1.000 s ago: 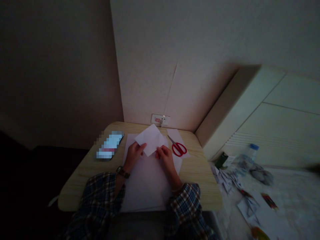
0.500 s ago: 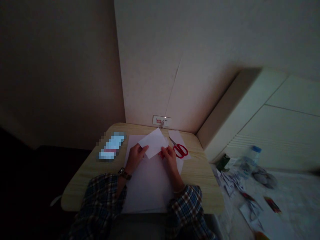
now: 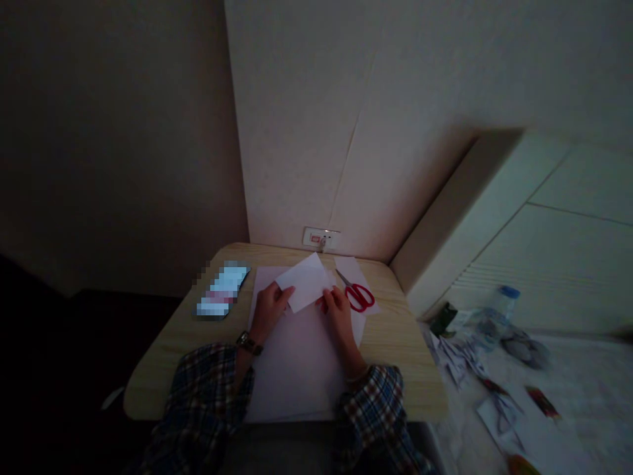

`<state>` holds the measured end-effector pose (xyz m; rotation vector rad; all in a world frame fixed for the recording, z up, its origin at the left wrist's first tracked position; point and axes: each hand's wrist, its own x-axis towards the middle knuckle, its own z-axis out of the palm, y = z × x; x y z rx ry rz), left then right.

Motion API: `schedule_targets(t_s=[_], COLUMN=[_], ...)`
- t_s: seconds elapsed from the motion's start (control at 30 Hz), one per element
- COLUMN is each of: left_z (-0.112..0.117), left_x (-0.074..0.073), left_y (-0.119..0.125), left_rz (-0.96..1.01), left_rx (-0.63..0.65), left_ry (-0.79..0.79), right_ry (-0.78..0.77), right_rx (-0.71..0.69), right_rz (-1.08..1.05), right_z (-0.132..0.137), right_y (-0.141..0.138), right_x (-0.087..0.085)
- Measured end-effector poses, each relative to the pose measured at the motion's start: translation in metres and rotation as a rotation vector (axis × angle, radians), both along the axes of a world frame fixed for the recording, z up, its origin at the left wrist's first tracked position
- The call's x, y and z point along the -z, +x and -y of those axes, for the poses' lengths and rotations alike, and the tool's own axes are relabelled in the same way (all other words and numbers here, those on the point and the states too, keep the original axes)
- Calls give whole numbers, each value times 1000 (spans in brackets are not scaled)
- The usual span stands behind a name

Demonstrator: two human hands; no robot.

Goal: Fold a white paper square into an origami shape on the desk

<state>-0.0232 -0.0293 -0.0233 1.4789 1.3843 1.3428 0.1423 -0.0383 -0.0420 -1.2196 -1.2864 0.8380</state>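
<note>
A small white piece of paper (image 3: 305, 282) is held tilted above larger white sheets (image 3: 297, 369) on the table. My left hand (image 3: 270, 305) pinches its left corner, thumb on top. At the right corner, my right hand (image 3: 338, 307) grips the same paper between thumb and fingers; something red shows by those fingertips, too small to make out. Just right of that hand lie red-handled scissors (image 3: 357, 295), blades pointing away to the upper left, on a white paper strip (image 3: 350, 266).
A phone (image 3: 222, 290) with a lit, blurred screen lies at the left of the wooden table (image 3: 395, 369). Behind is a wall socket (image 3: 321, 237). On the bed surface to the right are a plastic bottle (image 3: 497, 316), paper scraps (image 3: 457, 359) and a dark green object (image 3: 444, 319).
The view has shifted very slightly. Both hands keep hold of the paper, with hardly any visible movement.
</note>
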Motion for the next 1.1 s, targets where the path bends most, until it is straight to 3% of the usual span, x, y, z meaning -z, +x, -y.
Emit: schedule_targets(t_s=[0.13, 0.6, 1.1], left_z=[-1, -2, -4], left_x=[3, 1, 6], left_y=[0, -1, -2], left_rz=[-8, 16, 55], left_rx=[9, 4, 2], left_ry=[-2, -27, -32], right_ry=[1, -6, -34], right_rx=[31, 39, -4], right_rz=[-67, 78, 42], right_z=[-2, 1, -1], right_y=[3, 3, 1], right_x=[2, -3, 1])
